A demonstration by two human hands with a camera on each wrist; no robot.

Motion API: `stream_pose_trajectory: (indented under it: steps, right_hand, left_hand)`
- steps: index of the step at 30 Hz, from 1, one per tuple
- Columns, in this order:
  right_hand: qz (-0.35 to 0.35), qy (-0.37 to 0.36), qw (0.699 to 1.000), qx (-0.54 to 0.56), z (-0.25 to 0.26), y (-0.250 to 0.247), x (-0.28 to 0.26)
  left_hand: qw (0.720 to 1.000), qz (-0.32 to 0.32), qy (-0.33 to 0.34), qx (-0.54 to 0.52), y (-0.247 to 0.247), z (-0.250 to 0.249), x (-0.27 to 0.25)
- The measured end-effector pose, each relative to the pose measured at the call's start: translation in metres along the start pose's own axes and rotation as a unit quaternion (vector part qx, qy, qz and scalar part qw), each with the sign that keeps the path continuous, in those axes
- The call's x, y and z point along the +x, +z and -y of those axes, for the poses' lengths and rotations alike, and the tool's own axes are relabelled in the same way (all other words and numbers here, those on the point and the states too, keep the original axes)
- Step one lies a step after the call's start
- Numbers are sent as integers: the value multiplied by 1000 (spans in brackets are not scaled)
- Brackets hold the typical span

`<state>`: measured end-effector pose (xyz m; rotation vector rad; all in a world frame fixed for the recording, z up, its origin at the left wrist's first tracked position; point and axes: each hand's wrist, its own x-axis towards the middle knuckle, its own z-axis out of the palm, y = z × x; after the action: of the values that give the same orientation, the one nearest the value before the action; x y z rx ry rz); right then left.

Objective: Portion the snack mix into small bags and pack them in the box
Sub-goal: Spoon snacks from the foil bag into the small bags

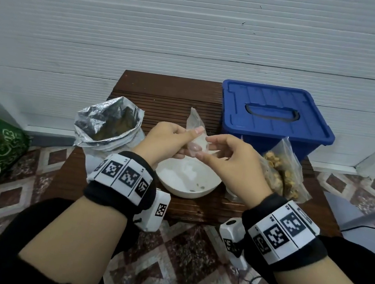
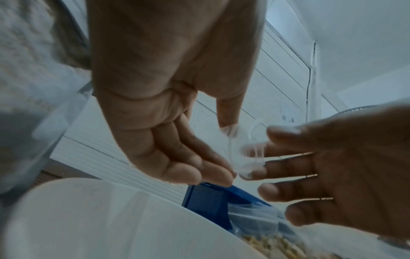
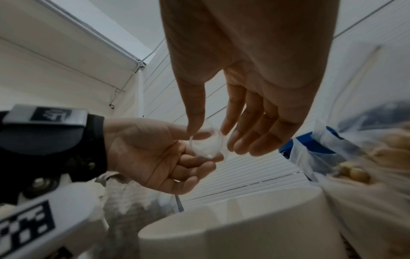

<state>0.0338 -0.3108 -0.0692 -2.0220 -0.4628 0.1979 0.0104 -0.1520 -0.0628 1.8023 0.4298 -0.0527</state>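
Left of centre, the open silver foil pouch point(image 1: 109, 124) holds dark snack mix. Left hand point(image 1: 166, 140) pinches the small clear empty plastic bag point(image 1: 195, 128) mid-frame above the white bowl point(image 1: 186, 179), its long axis upright. Right hand point(image 1: 231, 159) pinches its right edge. Right: filled clear bag point(image 1: 282, 170), closed blue plastic box point(image 1: 276, 119).
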Motion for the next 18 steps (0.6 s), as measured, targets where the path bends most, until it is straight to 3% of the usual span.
stream_pose_trajectory:
  steps: [6,12,15,18]
  right_hand:
    - [-78,-36,996,-34,0,-1,-1]
    - [-93,33,995,2,-2,-6,4]
    - [-73,60,995,21,1,-8,3]
    - [-51,75,995,29,3,-9,2]
  left_hand:
    - [999,10,-34,-17,1,-6,-7]
    - [986,-84,23,142,-7,-3,-6]
    - [977,-2,107,185,-14,-6,-11]
    - [918,70,221,321,-17,-9,-14]
